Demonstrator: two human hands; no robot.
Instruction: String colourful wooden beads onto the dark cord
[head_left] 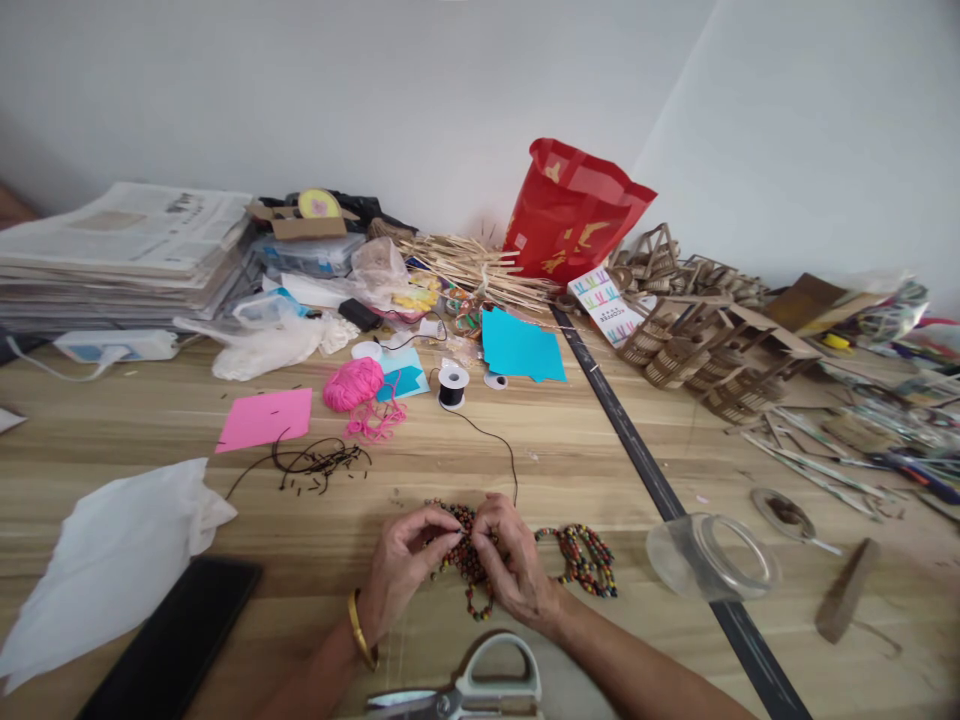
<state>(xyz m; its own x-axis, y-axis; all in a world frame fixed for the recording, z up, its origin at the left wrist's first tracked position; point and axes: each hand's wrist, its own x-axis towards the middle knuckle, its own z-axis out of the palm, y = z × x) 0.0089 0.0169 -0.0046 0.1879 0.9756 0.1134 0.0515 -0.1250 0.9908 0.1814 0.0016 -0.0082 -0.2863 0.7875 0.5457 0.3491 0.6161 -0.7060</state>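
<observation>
My left hand (405, 568) and my right hand (514, 560) meet over a bunch of multicoloured bead strands (469, 560) on the wooden table (570, 450). Both hands pinch the beads with their fingertips. More of the beadwork (581, 555) lies to the right of my right hand. A thin black thread (495, 440) runs from the beads up to a small black thread spool (452, 386). A gold bangle (360, 630) sits on my left wrist.
Scissors (469, 690) lie at the front edge. A clear jar (709, 560) lies on its side at right, a white bag (112, 550) and black phone (176, 640) at left. Pink yarn (352, 383), coloured paper, newspapers (127, 245), a red bag (570, 210) and cardboard pieces crowd the back.
</observation>
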